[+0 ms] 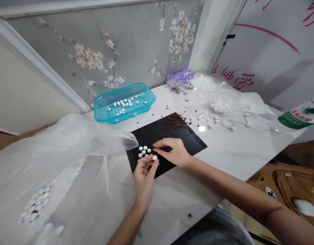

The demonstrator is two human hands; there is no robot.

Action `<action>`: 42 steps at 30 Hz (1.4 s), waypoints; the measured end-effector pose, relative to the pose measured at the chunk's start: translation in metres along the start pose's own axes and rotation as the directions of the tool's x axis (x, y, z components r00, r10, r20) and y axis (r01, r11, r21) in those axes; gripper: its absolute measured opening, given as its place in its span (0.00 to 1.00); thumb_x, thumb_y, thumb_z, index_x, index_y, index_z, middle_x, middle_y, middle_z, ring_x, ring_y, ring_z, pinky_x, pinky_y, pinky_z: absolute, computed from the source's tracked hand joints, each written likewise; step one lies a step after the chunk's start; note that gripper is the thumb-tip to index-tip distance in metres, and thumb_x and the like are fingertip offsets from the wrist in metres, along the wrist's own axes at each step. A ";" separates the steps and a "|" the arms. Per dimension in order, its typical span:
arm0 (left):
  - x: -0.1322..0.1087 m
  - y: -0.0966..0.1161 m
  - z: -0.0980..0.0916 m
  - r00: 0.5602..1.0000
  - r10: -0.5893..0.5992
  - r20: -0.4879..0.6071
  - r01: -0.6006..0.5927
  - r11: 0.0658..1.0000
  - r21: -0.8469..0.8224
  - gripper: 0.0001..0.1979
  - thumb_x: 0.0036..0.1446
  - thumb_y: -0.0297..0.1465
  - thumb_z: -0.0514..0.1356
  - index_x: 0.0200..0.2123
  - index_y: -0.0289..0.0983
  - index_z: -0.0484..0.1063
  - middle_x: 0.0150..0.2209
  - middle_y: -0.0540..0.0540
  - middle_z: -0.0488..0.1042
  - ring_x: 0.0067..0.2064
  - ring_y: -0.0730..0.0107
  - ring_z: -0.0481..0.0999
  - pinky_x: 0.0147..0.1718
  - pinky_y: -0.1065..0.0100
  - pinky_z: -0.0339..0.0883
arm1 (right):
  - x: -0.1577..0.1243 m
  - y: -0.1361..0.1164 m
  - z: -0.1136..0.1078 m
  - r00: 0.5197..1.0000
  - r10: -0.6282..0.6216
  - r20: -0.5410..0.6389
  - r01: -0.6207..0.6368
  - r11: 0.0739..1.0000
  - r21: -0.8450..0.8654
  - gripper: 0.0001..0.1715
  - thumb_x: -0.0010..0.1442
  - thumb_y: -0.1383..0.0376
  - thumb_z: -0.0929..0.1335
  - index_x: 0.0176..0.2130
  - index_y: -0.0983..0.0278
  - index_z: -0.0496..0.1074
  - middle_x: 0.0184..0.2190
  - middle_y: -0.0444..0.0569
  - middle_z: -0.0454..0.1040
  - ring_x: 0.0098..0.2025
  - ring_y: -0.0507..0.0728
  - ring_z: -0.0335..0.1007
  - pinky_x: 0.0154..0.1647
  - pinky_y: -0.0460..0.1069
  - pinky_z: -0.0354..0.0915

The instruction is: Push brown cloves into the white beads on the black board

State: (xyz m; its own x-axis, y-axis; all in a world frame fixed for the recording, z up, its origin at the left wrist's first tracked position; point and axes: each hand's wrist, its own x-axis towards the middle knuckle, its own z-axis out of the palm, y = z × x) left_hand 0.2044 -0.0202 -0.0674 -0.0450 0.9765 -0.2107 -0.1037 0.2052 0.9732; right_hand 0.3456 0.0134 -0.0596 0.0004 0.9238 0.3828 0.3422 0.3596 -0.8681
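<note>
My left hand [144, 177] is raised over the near corner of a black sheet [181, 137], and a white round tablet [154, 157] sits at its fingertips. Beside those fingers lies a small cluster of white tablets [143, 152] on the black surface. My right hand [173, 152] rests on the sheet, its index finger reaching toward the cluster. Its thumb is mostly hidden, and nothing shows in its grip. A heap of dark brown crumbs [173, 119] lies along the sheet's far edge.
A turquoise plastic basket [103, 113] holding white tablets stands on the white marble table [218, 160]. A clear plastic bag [70, 163] with tablets spreads at the left, and another [220, 105] lies at the far right. Beyond stand a purple packet [179, 77] and a bottle [300, 115].
</note>
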 end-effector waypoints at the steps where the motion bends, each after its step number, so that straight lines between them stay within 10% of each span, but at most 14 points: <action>1: 0.000 0.000 0.000 1.000 0.000 -0.001 0.000 1.000 -0.004 0.12 0.46 0.33 0.66 0.35 0.36 0.71 0.35 0.47 0.75 0.37 0.72 0.75 0.39 0.70 0.69 | -0.001 -0.001 0.000 0.999 -0.049 0.007 0.049 0.998 -0.036 0.05 0.54 0.66 0.68 0.32 0.63 0.76 0.32 0.46 0.78 0.33 0.53 0.75 0.37 0.47 0.71; 8: -0.003 0.001 -0.002 1.000 -0.017 -0.015 0.017 0.999 -0.036 0.11 0.49 0.35 0.64 0.36 0.37 0.72 0.35 0.48 0.74 0.35 0.73 0.74 0.36 0.72 0.69 | 0.000 -0.007 -0.005 0.965 -0.171 0.200 0.189 0.979 -0.073 0.09 0.60 0.66 0.63 0.35 0.61 0.73 0.33 0.46 0.78 0.35 0.52 0.75 0.37 0.46 0.70; 42: -0.001 -0.004 -0.005 0.998 -0.026 -0.050 0.025 0.999 -0.026 0.12 0.51 0.38 0.63 0.36 0.37 0.74 0.34 0.49 0.75 0.37 0.75 0.73 0.38 0.76 0.67 | -0.008 -0.005 -0.003 0.912 -0.281 0.297 0.293 0.956 0.005 0.09 0.60 0.69 0.62 0.43 0.64 0.66 0.37 0.51 0.73 0.39 0.52 0.70 0.41 0.48 0.68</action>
State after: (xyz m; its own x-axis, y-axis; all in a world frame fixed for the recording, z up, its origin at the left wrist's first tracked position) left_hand 0.1999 -0.0225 -0.0714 -0.0920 0.9662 -0.2407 -0.1302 0.2280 0.9649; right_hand 0.3469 0.0042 -0.0575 -0.3752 0.7807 0.4996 0.3230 0.6154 -0.7190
